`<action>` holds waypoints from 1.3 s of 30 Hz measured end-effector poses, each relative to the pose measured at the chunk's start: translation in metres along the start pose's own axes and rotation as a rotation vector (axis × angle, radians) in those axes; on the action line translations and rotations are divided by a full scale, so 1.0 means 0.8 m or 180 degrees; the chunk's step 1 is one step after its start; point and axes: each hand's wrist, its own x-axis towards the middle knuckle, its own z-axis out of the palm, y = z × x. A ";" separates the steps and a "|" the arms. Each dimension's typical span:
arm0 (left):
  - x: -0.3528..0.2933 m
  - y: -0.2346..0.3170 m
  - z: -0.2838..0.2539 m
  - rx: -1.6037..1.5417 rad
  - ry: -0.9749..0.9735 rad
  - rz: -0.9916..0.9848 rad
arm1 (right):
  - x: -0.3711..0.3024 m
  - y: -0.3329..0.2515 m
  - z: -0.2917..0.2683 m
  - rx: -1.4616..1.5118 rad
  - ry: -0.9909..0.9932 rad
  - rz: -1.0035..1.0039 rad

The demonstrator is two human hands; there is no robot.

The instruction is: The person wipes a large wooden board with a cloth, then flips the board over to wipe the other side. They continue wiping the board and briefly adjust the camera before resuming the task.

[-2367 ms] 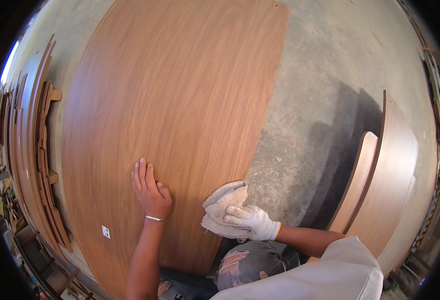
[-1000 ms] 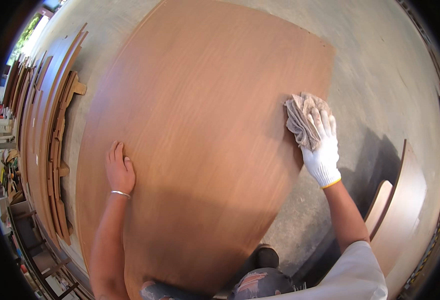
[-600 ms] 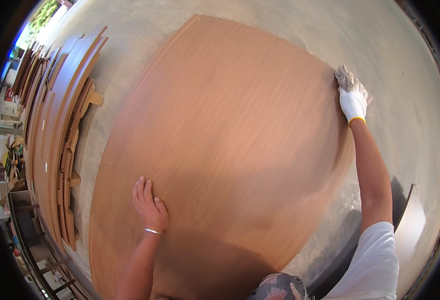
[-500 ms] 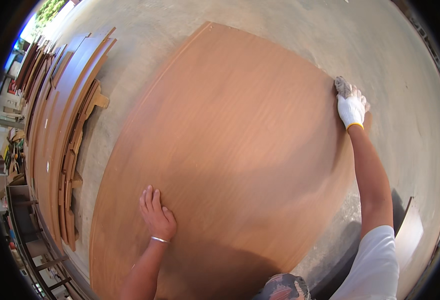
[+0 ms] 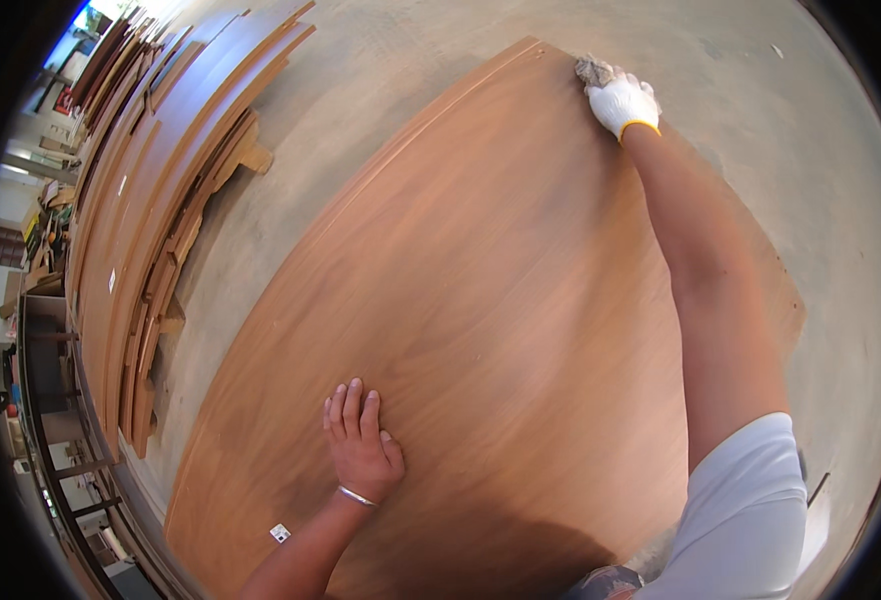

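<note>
Right grip (image 5: 623, 102) and rag (image 5: 592, 70) on wood panel (image 5: 480, 330)

Small white square label (image 5: 280, 533) on panel's (image 5: 480, 330) near edge.

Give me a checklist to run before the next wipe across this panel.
1. Cloth in the right hand: ok, gloved hand presses it at the panel's far corner.
2. Left hand bracing: ok, flat on the panel, fingers together.
3. Panel lying flat on the floor: ok.
4. Path back across the panel: ok, only a small white tag near the near edge.
5. Cloth clean enough: cannot tell.
6. Stacked boards clear of the panel: ok, apart on the left.
</note>
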 end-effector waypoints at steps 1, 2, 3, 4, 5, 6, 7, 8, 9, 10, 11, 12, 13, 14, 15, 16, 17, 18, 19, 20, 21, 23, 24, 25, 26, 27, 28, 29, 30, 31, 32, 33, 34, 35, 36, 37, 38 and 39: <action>-0.001 0.000 -0.001 -0.0028 -0.0028 -0.0018 | 0.011 0.000 0.012 0.0063 0.0026 -0.0060; -0.001 0.000 0.002 -0.0046 -0.0021 -0.0014 | 0.029 0.006 0.023 0.0001 0.0042 -0.0121; 0.000 -0.002 0.002 -0.0036 -0.0012 -0.0022 | 0.032 -0.003 0.027 -0.0031 0.0052 -0.0193; -0.002 -0.003 0.003 -0.0032 -0.0002 -0.0027 | 0.034 -0.012 0.032 -0.0158 -0.0041 -0.0116; -0.006 -0.007 0.002 -0.0017 -0.0010 -0.0042 | 0.024 -0.031 0.029 -0.0125 -0.0092 -0.0070; -0.008 -0.008 0.002 0.0004 0.0011 -0.0058 | 0.015 -0.052 0.019 -0.0082 -0.0117 -0.0031; -0.009 -0.010 0.000 0.0025 0.0031 -0.0075 | 0.006 -0.072 0.008 -0.0041 -0.0145 0.0005; -0.009 -0.008 0.000 0.0004 0.0013 -0.0083 | -0.001 -0.081 -0.005 -0.0063 -0.0144 -0.0202; -0.008 -0.006 0.001 -0.0011 -0.0014 -0.0099 | -0.009 -0.092 -0.014 -0.0081 -0.0153 -0.0416; -0.008 -0.006 0.001 -0.0028 -0.0039 -0.0117 | -0.013 -0.106 -0.018 -0.0100 -0.0160 -0.0631; -0.007 -0.004 0.001 -0.0057 -0.0049 -0.0123 | -0.016 -0.121 -0.016 -0.0011 -0.0032 -0.0646; -0.005 -0.001 0.002 -0.0109 -0.0054 -0.0118 | -0.019 -0.139 -0.011 0.0058 0.0103 -0.0652; -0.002 0.001 0.002 -0.0166 -0.0055 -0.0107 | -0.022 -0.156 -0.007 0.0121 0.0245 -0.0655; 0.002 0.002 0.002 -0.0206 -0.0057 -0.0087 | -0.019 -0.172 0.011 0.0268 0.0837 -0.1354; -0.006 -0.004 -0.006 -0.0143 -0.0120 -0.0171 | -0.064 -0.237 -0.028 0.0572 -0.0494 -0.1473; -0.002 -0.002 -0.006 -0.0202 -0.0117 -0.0137 | -0.088 -0.263 -0.013 0.0373 -0.0107 -0.2171; -0.002 -0.003 -0.007 -0.0212 -0.0101 -0.0134 | -0.130 -0.301 -0.003 0.0227 -0.0222 -0.3111; -0.006 -0.006 -0.009 -0.0219 -0.0090 -0.0165 | -0.197 -0.327 -0.014 0.0595 -0.0061 -0.3668; -0.009 -0.009 -0.010 -0.0223 -0.0081 -0.0194 | -0.253 -0.352 -0.035 0.0793 -0.0577 -0.3816; -0.007 -0.006 -0.005 -0.0278 -0.0031 -0.0164 | -0.288 -0.374 -0.035 0.0928 -0.0918 -0.4122; -0.004 -0.006 -0.002 -0.0323 0.0026 -0.0121 | -0.322 -0.378 -0.033 0.1340 -0.0662 -0.4445; -0.009 -0.010 -0.006 -0.0286 0.0039 -0.0145 | -0.366 -0.381 -0.027 0.1738 -0.0149 -0.4908; -0.009 -0.009 -0.007 -0.0289 0.0031 -0.0159 | -0.356 -0.379 -0.023 0.1945 -0.0053 -0.4945; -0.009 -0.009 -0.008 -0.0284 0.0015 -0.0178 | -0.336 -0.379 -0.018 0.2166 0.0038 -0.4977; -0.012 -0.010 -0.011 -0.0245 -0.0012 -0.0212 | -0.305 -0.371 -0.025 0.1948 -0.0403 -0.4836; -0.008 -0.009 -0.009 -0.0261 -0.0018 -0.0182 | -0.259 -0.347 -0.010 0.1506 -0.0003 -0.4451; -0.004 -0.008 -0.008 -0.0276 -0.0024 -0.0147 | -0.197 -0.317 0.007 0.1108 0.0113 -0.4010; -0.010 -0.011 -0.009 -0.0225 -0.0042 -0.0189 | -0.162 -0.291 -0.014 0.0460 0.0113 -0.3214; -0.002 -0.005 -0.003 -0.0315 0.0016 -0.0104 | -0.082 -0.234 0.007 0.0530 0.0634 -0.2788; -0.007 -0.008 -0.004 -0.0264 0.0012 -0.0165 | -0.061 -0.216 -0.006 0.0289 -0.0042 -0.1686; -0.012 -0.010 -0.007 -0.0228 -0.0019 -0.0196 | -0.049 -0.184 -0.015 0.0061 0.0098 -0.1734; -0.009 -0.007 -0.004 -0.0261 0.0002 -0.0162 | -0.009 -0.138 0.003 0.0167 0.0174 -0.1126; -0.001 -0.003 0.003 -0.0328 0.0055 -0.0114 | 0.033 -0.085 0.016 0.0057 0.0542 -0.1331; -0.005 -0.006 -0.001 -0.0260 0.0019 -0.0156 | 0.019 -0.089 0.013 -0.0339 0.0213 -0.1469; -0.006 -0.005 -0.001 -0.0221 0.0008 -0.0169 | 0.015 -0.090 0.014 -0.0475 0.0144 -0.1426; -0.005 -0.004 -0.002 -0.0192 0.0001 -0.0176 | 0.013 -0.093 0.012 -0.0620 0.0082 -0.1377; -0.006 -0.005 -0.002 -0.0177 -0.0008 -0.0177 | 0.007 -0.095 0.009 -0.0563 0.0093 -0.1445; -0.006 -0.004 -0.001 -0.0171 -0.0013 -0.0172 | 0.002 -0.099 0.005 -0.0513 0.0109 -0.1508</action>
